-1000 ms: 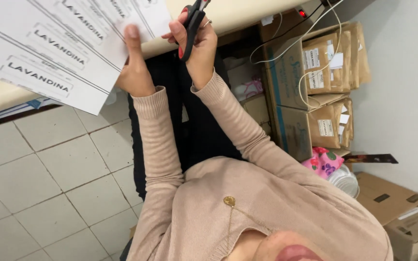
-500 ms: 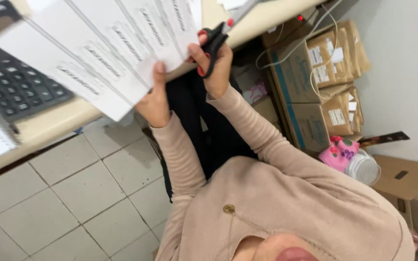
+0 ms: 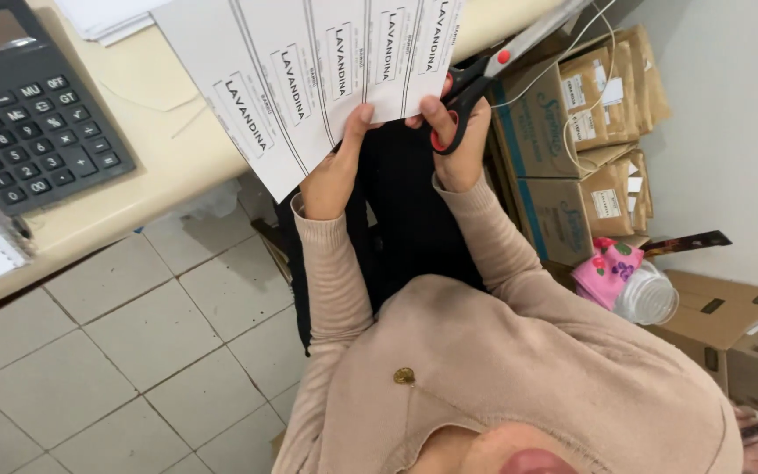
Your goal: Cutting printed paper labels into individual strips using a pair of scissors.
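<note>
Fingers of the left hand (image 3: 333, 175) pinched the lower edge of a white sheet of labels (image 3: 309, 70), thumb on top, while the right hand (image 3: 458, 140) was clenched through the red and black handles of scissors (image 3: 475, 83) at the sheet's right edge. Paper hung over the cream desk (image 3: 160, 114), beside a dark calculator (image 3: 28, 114). Brown cardboard boxes (image 3: 589, 132) with white square labels were stacked at the wall, near a clear bottle (image 3: 647, 303) in pink wrapping
</note>
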